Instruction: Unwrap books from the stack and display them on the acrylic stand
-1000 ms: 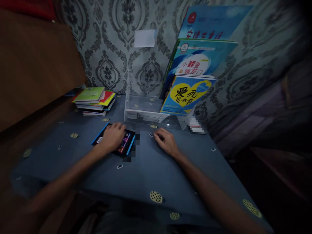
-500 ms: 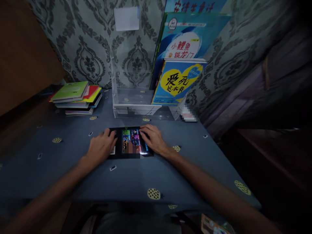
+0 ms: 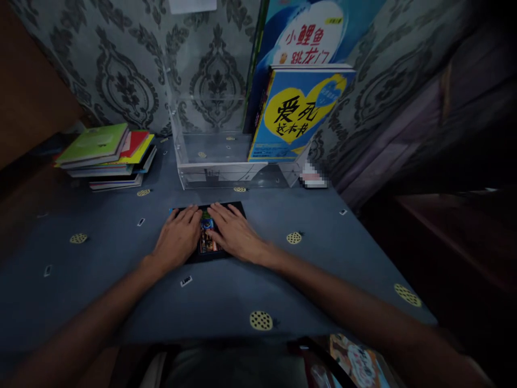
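Observation:
A thin book (image 3: 209,243) with a glossy black cover and a block of small colourful pictures lies flat on the table, near its middle. My left hand (image 3: 178,235) rests on the book's left part, palm down with its fingers stretched out. Over the right part lies my right hand (image 3: 235,231), also flat, its thumb apart from the other fingers. The two hands nearly meet at the fingertips and cover much of the cover. Between them a strip of pictures shows.
Behind the book stands a clear acrylic rack (image 3: 238,171) holding a blue-and-yellow book (image 3: 297,116) and a larger blue book (image 3: 311,32). A stack of books (image 3: 107,153) lies at the left. A small blurred object (image 3: 314,177) sits right of the rack on the patterned tablecloth (image 3: 121,302).
My right hand has slid left across the cover, towards my left hand. Both hands now lie flatter over the book. The camera view has tilted slightly downward.

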`<state>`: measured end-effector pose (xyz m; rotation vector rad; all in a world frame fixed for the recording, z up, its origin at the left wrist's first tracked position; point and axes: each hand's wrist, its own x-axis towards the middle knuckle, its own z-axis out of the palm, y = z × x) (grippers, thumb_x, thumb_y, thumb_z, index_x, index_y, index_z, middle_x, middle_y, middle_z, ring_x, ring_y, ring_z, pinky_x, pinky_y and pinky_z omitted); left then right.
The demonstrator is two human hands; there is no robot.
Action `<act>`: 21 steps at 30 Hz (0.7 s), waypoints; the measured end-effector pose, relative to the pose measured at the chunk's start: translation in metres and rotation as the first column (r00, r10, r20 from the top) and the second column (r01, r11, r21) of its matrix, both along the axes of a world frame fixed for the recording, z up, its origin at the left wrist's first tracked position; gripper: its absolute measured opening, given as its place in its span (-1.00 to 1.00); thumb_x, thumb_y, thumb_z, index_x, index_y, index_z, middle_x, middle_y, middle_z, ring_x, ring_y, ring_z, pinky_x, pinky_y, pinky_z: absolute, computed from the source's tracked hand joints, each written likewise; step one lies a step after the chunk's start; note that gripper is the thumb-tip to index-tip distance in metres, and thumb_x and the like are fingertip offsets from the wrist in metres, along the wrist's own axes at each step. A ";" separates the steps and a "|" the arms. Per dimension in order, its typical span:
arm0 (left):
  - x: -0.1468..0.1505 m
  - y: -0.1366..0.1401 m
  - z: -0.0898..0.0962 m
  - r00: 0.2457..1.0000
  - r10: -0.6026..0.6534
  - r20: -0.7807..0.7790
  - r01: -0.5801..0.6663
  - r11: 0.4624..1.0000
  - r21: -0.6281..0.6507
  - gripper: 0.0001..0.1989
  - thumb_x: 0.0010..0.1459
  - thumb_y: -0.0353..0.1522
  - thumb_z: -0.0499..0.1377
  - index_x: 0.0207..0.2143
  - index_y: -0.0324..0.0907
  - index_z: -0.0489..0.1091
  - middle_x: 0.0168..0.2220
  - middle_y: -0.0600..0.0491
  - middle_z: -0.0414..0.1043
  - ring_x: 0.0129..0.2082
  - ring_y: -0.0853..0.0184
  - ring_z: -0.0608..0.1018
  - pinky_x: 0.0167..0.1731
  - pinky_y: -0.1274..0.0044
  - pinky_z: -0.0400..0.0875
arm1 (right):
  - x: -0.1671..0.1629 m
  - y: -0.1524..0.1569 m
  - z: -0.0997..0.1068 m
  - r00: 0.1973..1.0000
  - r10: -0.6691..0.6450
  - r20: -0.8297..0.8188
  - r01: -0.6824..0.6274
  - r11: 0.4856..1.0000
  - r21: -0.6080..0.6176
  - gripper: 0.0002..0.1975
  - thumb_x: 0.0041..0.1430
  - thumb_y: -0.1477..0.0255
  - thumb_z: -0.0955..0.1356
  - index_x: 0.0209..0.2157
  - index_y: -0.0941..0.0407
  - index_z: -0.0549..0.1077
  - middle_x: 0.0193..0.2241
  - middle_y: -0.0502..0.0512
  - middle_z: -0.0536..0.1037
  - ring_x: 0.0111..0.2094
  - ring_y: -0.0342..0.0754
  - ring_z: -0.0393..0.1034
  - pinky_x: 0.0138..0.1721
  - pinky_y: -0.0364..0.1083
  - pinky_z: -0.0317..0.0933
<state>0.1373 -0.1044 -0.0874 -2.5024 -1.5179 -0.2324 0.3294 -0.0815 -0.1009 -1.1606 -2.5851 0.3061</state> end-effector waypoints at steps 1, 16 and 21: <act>-0.002 -0.001 0.000 1.000 0.011 0.010 -0.011 1.000 -0.008 -0.63 0.37 -0.43 -0.03 0.14 -0.32 0.38 0.20 -0.23 0.44 0.20 0.06 0.48 0.20 0.18 0.32 | 0.005 0.000 0.000 0.999 -0.036 0.002 0.036 0.999 -0.001 -0.43 0.44 0.24 0.20 0.33 0.28 0.23 0.34 0.39 0.26 0.41 0.13 0.05 0.41 0.21 -0.07; -0.018 -0.006 0.007 0.991 0.131 0.033 -0.130 0.991 -0.042 -0.67 0.39 -0.37 -0.04 0.05 -0.27 0.42 0.18 -0.25 0.46 0.12 0.02 0.54 0.11 0.15 0.35 | 0.039 0.012 -0.008 0.990 -0.115 -0.088 0.120 0.991 0.060 -0.48 0.43 0.13 0.20 0.22 0.16 0.36 0.26 0.33 0.40 0.29 0.21 0.25 0.28 0.30 0.06; -0.024 -0.003 0.010 0.995 0.102 0.014 -0.100 0.993 -0.066 -0.68 0.39 -0.36 -0.04 0.05 -0.24 0.41 0.13 -0.18 0.50 0.04 0.07 0.57 0.04 0.23 0.37 | 0.042 0.015 -0.005 0.990 -0.094 -0.105 0.102 0.992 0.075 -0.50 0.42 0.13 0.20 0.15 0.18 0.43 0.17 0.31 0.49 0.20 0.21 0.31 0.22 0.26 0.10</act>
